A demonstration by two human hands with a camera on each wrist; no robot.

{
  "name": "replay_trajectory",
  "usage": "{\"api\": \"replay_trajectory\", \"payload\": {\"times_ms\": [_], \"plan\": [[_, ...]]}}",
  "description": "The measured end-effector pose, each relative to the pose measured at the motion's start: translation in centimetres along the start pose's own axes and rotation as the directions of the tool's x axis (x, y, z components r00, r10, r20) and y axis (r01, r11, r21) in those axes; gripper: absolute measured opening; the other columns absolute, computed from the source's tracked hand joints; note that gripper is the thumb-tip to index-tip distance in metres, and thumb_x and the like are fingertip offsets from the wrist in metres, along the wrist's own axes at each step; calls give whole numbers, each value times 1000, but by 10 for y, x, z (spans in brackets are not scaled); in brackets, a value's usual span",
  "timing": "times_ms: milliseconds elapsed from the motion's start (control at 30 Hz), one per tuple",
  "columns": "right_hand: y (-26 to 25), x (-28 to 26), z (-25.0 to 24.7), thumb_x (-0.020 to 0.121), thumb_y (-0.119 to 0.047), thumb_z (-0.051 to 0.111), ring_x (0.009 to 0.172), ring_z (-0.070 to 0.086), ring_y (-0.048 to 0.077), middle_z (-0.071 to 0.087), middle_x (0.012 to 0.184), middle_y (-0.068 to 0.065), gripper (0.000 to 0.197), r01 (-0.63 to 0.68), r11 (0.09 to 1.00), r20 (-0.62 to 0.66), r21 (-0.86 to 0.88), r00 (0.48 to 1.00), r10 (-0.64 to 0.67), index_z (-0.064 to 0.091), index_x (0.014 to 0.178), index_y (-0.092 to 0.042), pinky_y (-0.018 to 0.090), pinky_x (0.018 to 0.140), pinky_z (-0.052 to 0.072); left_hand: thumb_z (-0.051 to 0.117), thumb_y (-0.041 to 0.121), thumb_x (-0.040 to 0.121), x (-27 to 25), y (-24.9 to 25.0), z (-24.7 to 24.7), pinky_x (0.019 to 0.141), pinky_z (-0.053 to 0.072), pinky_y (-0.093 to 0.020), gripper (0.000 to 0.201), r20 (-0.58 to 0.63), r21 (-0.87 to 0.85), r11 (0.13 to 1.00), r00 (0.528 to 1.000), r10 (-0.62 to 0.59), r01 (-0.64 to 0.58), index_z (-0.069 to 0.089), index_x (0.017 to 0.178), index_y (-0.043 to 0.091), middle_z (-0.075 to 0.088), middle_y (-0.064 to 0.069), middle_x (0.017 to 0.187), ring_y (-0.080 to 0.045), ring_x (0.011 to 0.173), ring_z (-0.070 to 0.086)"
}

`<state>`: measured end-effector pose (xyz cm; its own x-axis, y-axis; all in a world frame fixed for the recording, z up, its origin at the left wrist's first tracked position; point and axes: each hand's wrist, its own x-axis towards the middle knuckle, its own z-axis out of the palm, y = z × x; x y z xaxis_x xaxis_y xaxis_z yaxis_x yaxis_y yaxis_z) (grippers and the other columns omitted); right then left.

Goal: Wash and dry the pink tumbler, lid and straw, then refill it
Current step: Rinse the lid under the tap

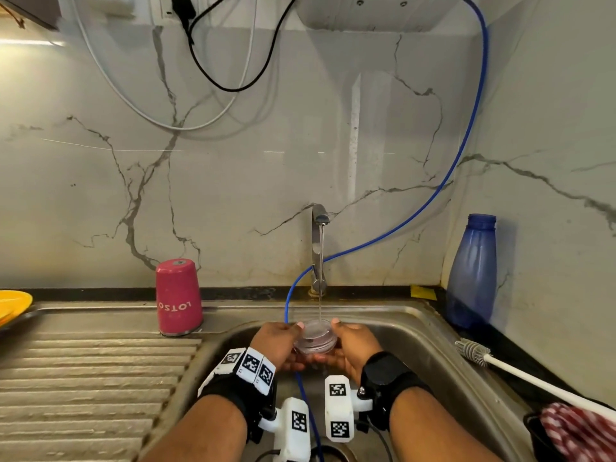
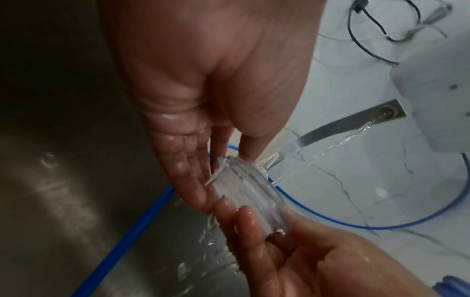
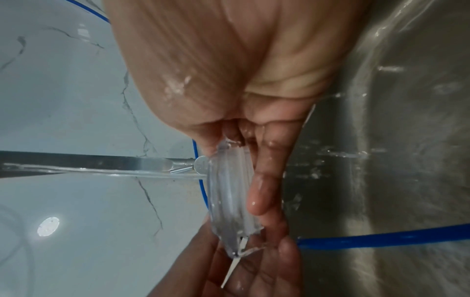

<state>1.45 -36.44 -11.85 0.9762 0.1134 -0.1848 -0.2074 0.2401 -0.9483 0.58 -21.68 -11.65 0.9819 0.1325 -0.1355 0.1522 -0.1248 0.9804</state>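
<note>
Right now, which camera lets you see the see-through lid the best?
The head view: the clear lid shows its round top under the tap's stream, held between the left hand and right hand. Both wrist views show the lid only edge-on, with fingers behind it.

**Marble wall behind my steel sink**

I face a pale marble wall [image 1: 233, 181] with grey veins, glossy under soft daylight. Black and white cables [image 1: 213, 71] hang across it. Below runs a steel sink [image 1: 430, 331] with a ribbed draining board [image 1: 93, 378] and a dark countertop [image 1: 520, 358].
</note>
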Motion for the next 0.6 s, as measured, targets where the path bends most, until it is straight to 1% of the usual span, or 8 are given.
{"api": "replay_trajectory", "payload": {"times_ms": [33, 100, 167, 233, 367, 400, 500, 600], "plan": [[1, 2, 0, 107, -25, 46, 72, 72, 34, 71, 99, 31, 35, 12, 1000, -20, -8, 1000, -12, 64, 108, 5, 30, 48, 57, 57, 29, 102, 1, 0, 2, 54, 60, -31, 28, -14, 31, 999, 1000, 9, -9, 68, 108, 4, 76, -19, 82, -30, 66, 75], [1, 4, 1, 105, -27, 49, 76, 73, 34, 72, 99, 30, 38, 25, 1000, -44, -8, 999, -25, 65, 110, 7, 30, 51, 58, 56, 30, 102, 2, 0, 6, 58, 62, -34, 32, -39, 83, 996, 999, 15, -12, 69, 104, 1, 76, -18, 73, -31, 65, 75], [0, 4, 1, 104, -26, 52, 82, 73, 35, 72, 101, 29, 35, 32, 999, -43, 8, 999, -32, 64, 109, 7, 30, 54, 59, 56, 29, 102, 1, 2, 10, 62, 63, -38, 34, -43, 74, 997, 999, 0, 3, 68, 95, -2, 75, -19, 72, -35, 69, 76], [-2, 2, 1, 103, -22, 53, 84, 73, 34, 72, 103, 28, 31, 40, 999, -24, 35, 999, -39, 64, 109, 6, 31, 57, 61, 54, 24, 102, 0, 3, 12, 59, 63, -39, 33, -47, 28, 999, 999, -17, 18, 66, 90, -5, 74, -22, 72, -36, 67, 75], [-5, -1, 2, 107, -17, 45, 72, 74, 28, 72, 99, 27, 29, 45, 996, 21, 74, 999, -47, 61, 110, 7, 31, 59, 62, 51, 24, 104, 1, 3, 10, 62, 63, -41, 33, -33, 29, 999, 999, -35, 36, 64, 92, -4, 75, -20, 73, -35, 65, 75], [-6, -1, 3, 107, -16, 44, 72, 74, 28, 72, 100, 28, 30, 49, 996, 24, 78, 998, -51, 60, 111, 8, 31, 59, 62, 51, 24, 104, 1, 4, 8, 62, 63, -40, 33, -31, 32, 999, 999, -40, 41, 64, 92, -4, 75, -20, 73, -34, 66, 76], [-7, -2, 4, 107, -16, 43, 74, 75, 29, 71, 104, 30, 29, 51, 996, 21, 78, 998, -53, 60, 112, 8, 30, 58, 61, 51, 22, 103, -1, 5, 5, 54, 61, -33, 30, -38, 35, 998, 998, -51, 52, 66, 94, -3, 76, -19, 75, -32, 67, 76], [-7, -3, 3, 107, -18, 44, 82, 75, 32, 71, 105, 29, 29, 43, 996, 20, 74, 999, -45, 59, 115, 6, 31, 63, 63, 50, 22, 104, 0, 5, 5, 54, 61, -34, 31, -37, 23, 999, 998, -42, 43, 66, 95, -3, 76, -20, 75, -34, 68, 76]]}}
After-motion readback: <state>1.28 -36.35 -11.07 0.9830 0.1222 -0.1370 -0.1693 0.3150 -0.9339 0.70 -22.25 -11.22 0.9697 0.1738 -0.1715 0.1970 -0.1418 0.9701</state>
